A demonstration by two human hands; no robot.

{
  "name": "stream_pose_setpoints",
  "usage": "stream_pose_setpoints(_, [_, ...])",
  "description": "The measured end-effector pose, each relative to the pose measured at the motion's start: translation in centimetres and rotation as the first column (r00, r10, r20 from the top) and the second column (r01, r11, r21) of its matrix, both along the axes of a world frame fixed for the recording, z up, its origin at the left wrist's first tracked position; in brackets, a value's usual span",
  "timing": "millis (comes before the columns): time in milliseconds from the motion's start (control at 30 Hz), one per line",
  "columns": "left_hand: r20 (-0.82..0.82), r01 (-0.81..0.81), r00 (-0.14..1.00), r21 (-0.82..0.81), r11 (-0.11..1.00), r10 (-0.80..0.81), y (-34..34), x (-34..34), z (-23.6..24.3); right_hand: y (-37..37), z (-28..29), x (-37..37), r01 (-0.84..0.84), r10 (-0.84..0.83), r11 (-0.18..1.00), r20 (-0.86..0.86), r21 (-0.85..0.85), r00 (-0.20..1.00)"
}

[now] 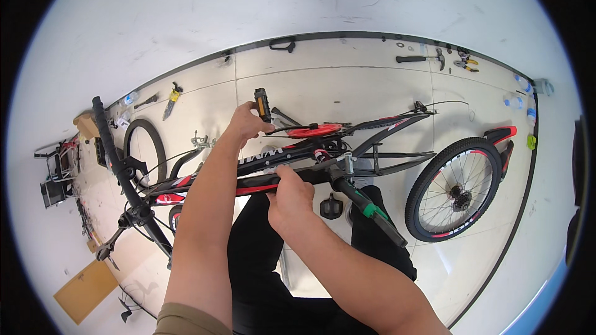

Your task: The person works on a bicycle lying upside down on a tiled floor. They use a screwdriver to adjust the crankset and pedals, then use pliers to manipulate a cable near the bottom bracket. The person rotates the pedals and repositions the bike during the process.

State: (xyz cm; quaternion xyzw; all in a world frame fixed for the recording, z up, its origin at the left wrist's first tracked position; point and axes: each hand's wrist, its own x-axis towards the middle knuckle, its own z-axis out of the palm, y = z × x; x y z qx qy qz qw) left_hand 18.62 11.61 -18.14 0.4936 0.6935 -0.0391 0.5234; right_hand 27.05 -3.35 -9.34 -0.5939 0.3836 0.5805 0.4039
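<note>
My left hand (pixel 247 123) grips the lower end of an upright black pedal with orange reflector (pixel 261 104), beside the red chainring (pixel 313 130). A black, white and red bicycle frame (pixel 261 161) lies across in front of me, with the handlebar (pixel 102 127) at its left. My right hand (pixel 292 195) is closed on a frame tube below the left hand. A dark bar with a green band (pixel 372 211) slants down from a clamp at the frame’s middle. Another black pedal (pixel 331 206) shows just below the frame, between my legs.
A detached wheel (pixel 453 189) lies right, a tire (pixel 162 149) left. A hammer (pixel 422 59), pliers (pixel 467 63), yellow-handled tool (pixel 172 99) and plastic bottles (pixel 514 102) lie on the tiled floor (pixel 335 84) along white walls (pixel 329 0). Cardboard (pixel 87 127) and stacked dark items (pixel 53 183) are left.
</note>
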Motion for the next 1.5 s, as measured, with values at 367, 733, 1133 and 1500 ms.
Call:
stream_pose_setpoints(367, [-0.052,-0.084,0.995,-0.036,0.996,0.082,-0.3,1.0,0.2,-0.2,-0.9,-0.2,-0.013,0.013,0.998,0.004,0.057,1.000])
stream_pose_setpoints(733, [0.118,-0.140,0.978,-0.252,0.958,0.173,0.5,-1.0,-0.9,0.0,0.0,-0.2,0.031,-0.031,0.999,-0.011,0.026,0.999])
stream_pose_setpoints(1133, [0.352,-0.208,0.861,-0.413,0.886,0.366,0.8,-2.9,-1.3,0.1,-0.5,-0.6,0.022,-0.022,1.000,0.010,-0.009,1.000])
stream_pose_setpoints(1500, [0.350,-0.159,0.902,-0.274,0.948,0.252,0.1,-3.3,-1.7,0.5,1.2,0.5,0.010,-0.010,1.000,-0.031,-0.005,0.999])
